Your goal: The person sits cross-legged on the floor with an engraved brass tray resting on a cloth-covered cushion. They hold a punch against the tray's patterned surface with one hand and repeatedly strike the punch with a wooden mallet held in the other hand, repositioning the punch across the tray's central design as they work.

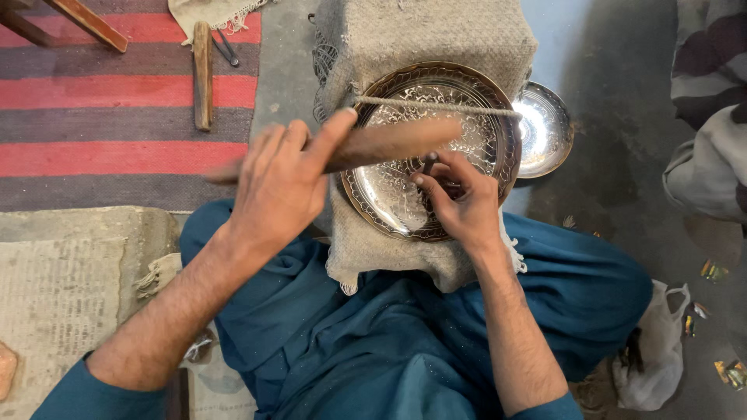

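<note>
Left hand is clenched on a blurred brown wooden mallet; right hand pinches a thin metal punch on the round engraved silver tray. Risk: a mallet blow landing off toward 3 o'clock hits the fingers, or the punch skids and scars the pattern.

Soft, even daylight, glare on the small shiny round metal bowl, and motion blur smearing the brown wooden mallet.
</note>
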A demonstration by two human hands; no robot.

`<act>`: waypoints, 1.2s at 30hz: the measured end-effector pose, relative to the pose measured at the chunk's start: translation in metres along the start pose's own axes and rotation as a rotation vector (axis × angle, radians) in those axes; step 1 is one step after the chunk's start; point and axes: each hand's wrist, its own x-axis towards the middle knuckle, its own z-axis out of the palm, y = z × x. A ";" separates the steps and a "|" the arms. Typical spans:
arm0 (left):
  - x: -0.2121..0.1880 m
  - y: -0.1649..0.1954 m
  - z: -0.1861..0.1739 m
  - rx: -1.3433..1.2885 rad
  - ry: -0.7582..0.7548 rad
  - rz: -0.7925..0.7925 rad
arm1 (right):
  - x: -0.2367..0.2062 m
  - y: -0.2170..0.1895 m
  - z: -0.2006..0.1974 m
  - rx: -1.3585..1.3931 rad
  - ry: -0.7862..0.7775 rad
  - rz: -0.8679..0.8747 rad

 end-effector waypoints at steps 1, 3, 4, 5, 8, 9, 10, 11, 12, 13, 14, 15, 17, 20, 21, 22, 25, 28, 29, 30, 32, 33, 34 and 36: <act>0.000 0.002 0.001 0.103 0.031 0.034 | 0.000 -0.003 -0.001 -0.025 -0.002 0.014; 0.000 0.004 0.002 0.307 0.094 0.103 | 0.001 -0.007 -0.003 -0.075 -0.006 0.042; 0.001 0.003 0.001 0.203 0.085 0.076 | 0.001 -0.009 -0.002 -0.047 -0.006 0.031; 0.001 0.002 -0.001 0.100 0.075 0.046 | 0.002 -0.011 -0.002 -0.020 -0.009 0.019; 0.002 0.005 0.000 0.181 0.088 0.069 | 0.000 -0.014 -0.003 -0.077 -0.004 0.047; 0.002 0.006 0.000 0.276 0.101 0.091 | 0.001 -0.015 -0.003 -0.118 -0.004 0.063; 0.002 0.005 -0.001 0.158 0.086 0.057 | 0.002 -0.016 -0.003 -0.081 -0.014 0.047; 0.002 0.003 -0.003 0.040 0.071 0.021 | 0.003 -0.016 -0.003 -0.044 -0.026 0.030; 0.003 0.002 -0.003 -0.080 0.052 -0.010 | 0.003 -0.017 -0.003 -0.007 -0.033 0.018; 0.003 0.004 -0.002 0.051 0.061 0.023 | 0.001 -0.017 -0.004 -0.034 -0.030 0.029; 0.003 0.006 -0.001 0.183 0.073 0.052 | 0.000 -0.017 -0.004 -0.060 -0.030 0.036; 0.004 0.006 0.000 0.319 0.090 0.085 | 0.001 -0.017 -0.004 -0.087 -0.027 0.038; 0.005 0.001 -0.004 0.046 0.047 0.004 | 0.002 -0.017 -0.004 -0.025 -0.031 -0.017; 0.005 0.001 -0.002 0.191 0.066 0.056 | 0.000 -0.016 -0.005 -0.056 -0.029 0.002; 0.006 0.001 -0.002 0.335 0.093 0.100 | 0.001 -0.016 -0.005 -0.087 -0.030 0.018; 0.006 -0.001 -0.003 0.186 0.064 0.054 | 0.003 -0.016 -0.004 -0.058 -0.026 0.005; 0.006 -0.004 -0.005 0.036 0.024 0.013 | 0.000 -0.013 -0.003 -0.017 -0.020 0.000; 0.006 -0.004 -0.004 0.171 0.064 0.052 | 0.001 -0.009 -0.003 -0.038 -0.032 -0.013; 0.006 -0.004 -0.004 -0.006 0.036 -0.004 | 0.001 -0.008 -0.003 -0.023 -0.038 -0.039; 0.005 -0.003 -0.004 -0.185 0.003 -0.057 | 0.000 -0.008 -0.002 -0.008 -0.041 -0.060; 0.006 -0.001 -0.003 0.149 0.034 0.035 | -0.001 -0.006 -0.002 -0.005 -0.027 -0.023; 0.006 -0.001 -0.002 0.319 0.056 0.079 | -0.001 -0.005 -0.002 -0.004 -0.020 -0.012; 0.006 0.000 -0.003 0.230 0.036 0.047 | 0.000 -0.004 -0.001 0.021 -0.004 0.008; 0.007 0.001 -0.005 0.044 -0.016 -0.010 | -0.001 -0.002 0.002 0.071 0.035 0.061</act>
